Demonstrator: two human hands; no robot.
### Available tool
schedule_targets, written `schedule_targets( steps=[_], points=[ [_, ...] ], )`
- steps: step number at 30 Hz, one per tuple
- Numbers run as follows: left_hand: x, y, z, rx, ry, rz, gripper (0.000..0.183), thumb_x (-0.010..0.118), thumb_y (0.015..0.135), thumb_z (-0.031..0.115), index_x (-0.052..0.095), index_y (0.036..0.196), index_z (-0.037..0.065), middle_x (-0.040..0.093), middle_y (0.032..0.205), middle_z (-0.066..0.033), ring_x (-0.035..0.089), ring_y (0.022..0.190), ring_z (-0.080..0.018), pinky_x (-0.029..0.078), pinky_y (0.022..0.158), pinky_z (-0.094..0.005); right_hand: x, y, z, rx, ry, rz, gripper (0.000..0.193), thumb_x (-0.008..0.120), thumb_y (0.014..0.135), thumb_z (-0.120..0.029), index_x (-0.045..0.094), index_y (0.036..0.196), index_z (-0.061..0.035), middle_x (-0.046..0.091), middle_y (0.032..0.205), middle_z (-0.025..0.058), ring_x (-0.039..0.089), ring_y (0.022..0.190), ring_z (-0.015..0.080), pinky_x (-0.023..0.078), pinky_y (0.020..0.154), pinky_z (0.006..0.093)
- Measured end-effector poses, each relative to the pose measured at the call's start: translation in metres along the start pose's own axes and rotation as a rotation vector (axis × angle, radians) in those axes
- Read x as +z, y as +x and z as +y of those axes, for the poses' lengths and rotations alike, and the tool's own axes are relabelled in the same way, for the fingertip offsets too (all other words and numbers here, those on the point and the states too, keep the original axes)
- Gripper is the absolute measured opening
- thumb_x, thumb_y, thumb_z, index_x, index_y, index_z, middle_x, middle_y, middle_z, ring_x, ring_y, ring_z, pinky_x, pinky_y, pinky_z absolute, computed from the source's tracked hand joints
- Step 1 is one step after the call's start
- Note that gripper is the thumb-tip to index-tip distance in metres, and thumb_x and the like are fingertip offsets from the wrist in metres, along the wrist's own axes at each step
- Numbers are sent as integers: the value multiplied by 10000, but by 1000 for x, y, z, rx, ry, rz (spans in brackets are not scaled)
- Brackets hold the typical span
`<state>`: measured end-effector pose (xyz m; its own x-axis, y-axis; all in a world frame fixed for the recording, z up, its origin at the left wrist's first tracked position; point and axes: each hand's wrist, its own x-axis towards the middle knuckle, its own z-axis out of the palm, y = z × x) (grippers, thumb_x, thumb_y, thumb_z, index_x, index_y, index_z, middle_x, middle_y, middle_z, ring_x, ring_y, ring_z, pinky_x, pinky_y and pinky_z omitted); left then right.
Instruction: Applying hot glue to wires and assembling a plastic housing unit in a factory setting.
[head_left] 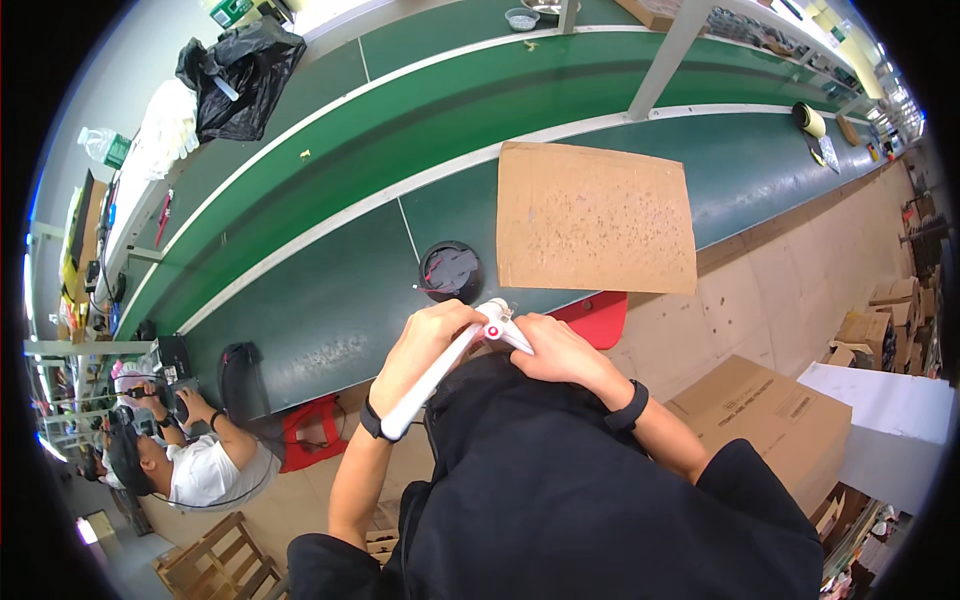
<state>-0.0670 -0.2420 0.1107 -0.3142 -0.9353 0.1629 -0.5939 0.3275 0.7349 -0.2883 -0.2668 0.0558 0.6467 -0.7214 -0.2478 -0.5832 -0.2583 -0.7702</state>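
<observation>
Both hands (pixel 425 338) hold a white device (pixel 437 382) (printed carton (pixel 765 415) rightward).

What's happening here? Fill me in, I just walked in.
A person is holding a white hinged-looking device in both hands, the left hand and right hand meeting near its small red ring. On the green bench ahead are a round black part and, farther right, a cardboard sheet. A co-worker in white is off to the left.
</observation>
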Motion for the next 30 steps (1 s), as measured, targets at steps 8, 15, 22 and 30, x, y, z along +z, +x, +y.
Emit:
schedule_targets(
  steps=[8,15,22,30],
  points=[
    [10,13,15,39,28,239,158,798,820,93,704,900,-5,710,813,-130,691,690,-262,545,629,-329,-13,7,12,16,26,102,313,625,777,-174,582,926,98,627,929,319,621,896,497,505,804,525],
    [25,47,-1,163,18,103,346,688,875,43,608,1211,22,637,1007,-145,650,889,-312,540,788,-376,-30,14,24,116,162,259,331,607,772,-116,642,1069,26,665,894,265,670,827,412,520,731,444],
    [27,22,-107,-359,161,268,172,728,849,149,709,963,22,671,942,-128,669,922,-298,549,781,-385,-26,0,99,403,521,291,301,616,820,-33,646,1115,15,706,922,84,648,795,167,520,720,323],
    [43,32,-203,-482,380,-150,207,755,815,198,722,853,-3,665,759,-207,651,710,-406,514,663,-472,-9,20,97,405,483,195,349,656,805,-24,641,1152,10,698,1052,99,665,855,187,519,793,317]
  ],
)
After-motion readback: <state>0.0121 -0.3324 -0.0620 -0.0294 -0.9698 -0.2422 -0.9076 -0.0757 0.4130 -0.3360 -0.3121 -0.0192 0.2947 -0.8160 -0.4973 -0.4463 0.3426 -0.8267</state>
